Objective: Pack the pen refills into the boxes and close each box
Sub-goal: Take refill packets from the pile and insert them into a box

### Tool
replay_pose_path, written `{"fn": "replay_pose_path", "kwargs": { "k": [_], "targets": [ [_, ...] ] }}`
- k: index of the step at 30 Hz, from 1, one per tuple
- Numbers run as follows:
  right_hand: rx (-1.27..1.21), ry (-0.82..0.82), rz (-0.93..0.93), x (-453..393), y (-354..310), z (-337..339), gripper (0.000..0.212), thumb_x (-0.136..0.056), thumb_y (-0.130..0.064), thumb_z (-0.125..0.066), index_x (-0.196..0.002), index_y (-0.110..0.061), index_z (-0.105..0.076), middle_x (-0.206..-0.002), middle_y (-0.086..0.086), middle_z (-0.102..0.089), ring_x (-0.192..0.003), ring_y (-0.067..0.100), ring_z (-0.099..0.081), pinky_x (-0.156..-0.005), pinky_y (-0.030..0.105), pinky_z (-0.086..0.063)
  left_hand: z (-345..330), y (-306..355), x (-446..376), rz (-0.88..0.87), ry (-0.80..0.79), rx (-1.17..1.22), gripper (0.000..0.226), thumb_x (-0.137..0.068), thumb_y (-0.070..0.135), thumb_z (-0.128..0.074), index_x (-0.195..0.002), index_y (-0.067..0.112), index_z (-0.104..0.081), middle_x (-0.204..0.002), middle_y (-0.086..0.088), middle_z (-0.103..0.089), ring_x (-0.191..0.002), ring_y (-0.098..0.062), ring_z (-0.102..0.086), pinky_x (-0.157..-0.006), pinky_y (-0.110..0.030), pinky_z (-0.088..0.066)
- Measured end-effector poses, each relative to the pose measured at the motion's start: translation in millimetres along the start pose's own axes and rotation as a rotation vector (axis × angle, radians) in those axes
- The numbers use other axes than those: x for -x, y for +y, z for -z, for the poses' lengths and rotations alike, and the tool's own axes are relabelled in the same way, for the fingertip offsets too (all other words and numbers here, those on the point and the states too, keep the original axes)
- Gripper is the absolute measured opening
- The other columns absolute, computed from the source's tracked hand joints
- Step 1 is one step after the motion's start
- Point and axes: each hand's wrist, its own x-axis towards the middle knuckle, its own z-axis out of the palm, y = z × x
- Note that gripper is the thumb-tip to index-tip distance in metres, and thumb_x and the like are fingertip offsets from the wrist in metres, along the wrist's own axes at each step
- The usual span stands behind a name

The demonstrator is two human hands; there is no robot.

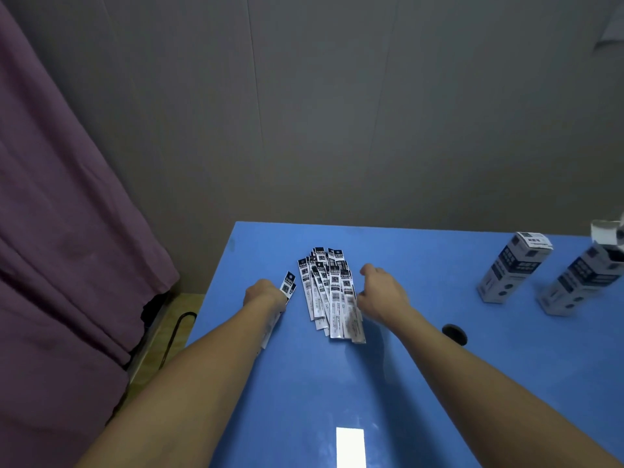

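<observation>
Two bare forearms reach up the glossy blue table [304, 400].
Left hand [265, 293] grips a few packeted refills [288, 287]; right hand [380, 292], loosely curled, touches the mid-frame refill pile [329, 292]; white-and-navy cartons [513, 268] stand right.

A fanned pile of flat black-and-white pen refill packets [329, 292] is lying mid-table. A few more packets [287, 288] are sticking up left of it. Two tall white-and-navy boxes are standing far right: one closed [513, 266], one open-topped [580, 282].
</observation>
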Motion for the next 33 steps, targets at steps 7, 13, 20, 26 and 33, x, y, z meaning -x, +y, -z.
{"fn": "replay_pose_path", "kwargs": {
  "k": [7, 13, 20, 26, 33],
  "targets": [
    [0.009, 0.012, -0.136, 21, 29, 4, 0.041, -0.091, -0.016, -0.050, -0.131, -0.010, -0.044, -0.129, 0.012, -0.052, -0.118, 0.031, -0.053, -0.090, 0.038, -0.046, 31, 9, -13, -0.124, -0.025, 0.156, 0.026, -0.079, 0.015, -0.081, -0.089, 0.003, -0.061, -0.097, -0.011, -0.065, -0.091, -0.029, -0.063, -0.075, -0.033, -0.054],
    [0.029, 0.015, -0.306, 60, 67, 6, 0.039, -0.093, -0.017, -0.052, -0.131, -0.010, -0.044, -0.128, 0.013, -0.053, -0.116, 0.031, -0.055, -0.082, 0.036, -0.044, 37, 49, -13, -0.364, -0.094, 0.283, 0.014, -0.075, 0.017, -0.083, -0.077, 0.010, -0.071, -0.082, -0.008, -0.073, -0.082, -0.025, -0.067, -0.073, -0.035, -0.055],
    [-0.039, 0.054, -0.501, 128, 124, 14, 0.039, -0.089, -0.017, -0.054, -0.126, -0.010, -0.047, -0.125, 0.014, -0.056, -0.114, 0.032, -0.056, -0.089, 0.037, -0.049, -14, 108, 42, -0.626, -0.075, 0.138, 0.007, -0.074, 0.006, -0.067, -0.070, 0.012, -0.066, -0.072, -0.002, -0.063, -0.068, -0.019, -0.056, -0.058, -0.026, -0.040],
    [-0.087, 0.132, -0.634, 191, 182, 36, 0.040, -0.086, -0.016, -0.054, -0.124, -0.008, -0.047, -0.123, 0.015, -0.057, -0.116, 0.034, -0.056, -0.092, 0.038, -0.048, -75, 153, 100, -0.796, -0.123, 0.000, 0.013, -0.070, 0.005, -0.066, -0.065, 0.014, -0.059, -0.073, -0.005, -0.062, -0.070, -0.024, -0.056, -0.059, -0.026, -0.040],
    [-0.087, 0.129, -0.723, 264, 259, 61, 0.039, -0.089, -0.015, -0.053, -0.126, -0.009, -0.046, -0.123, 0.011, -0.056, -0.112, 0.031, -0.058, -0.077, 0.032, -0.044, -132, 195, 176, -0.836, -0.146, -0.098, 0.010, -0.071, 0.009, -0.070, -0.075, 0.017, -0.067, -0.084, -0.003, -0.066, -0.078, -0.020, -0.062, -0.061, -0.027, -0.047]
  ]
}}
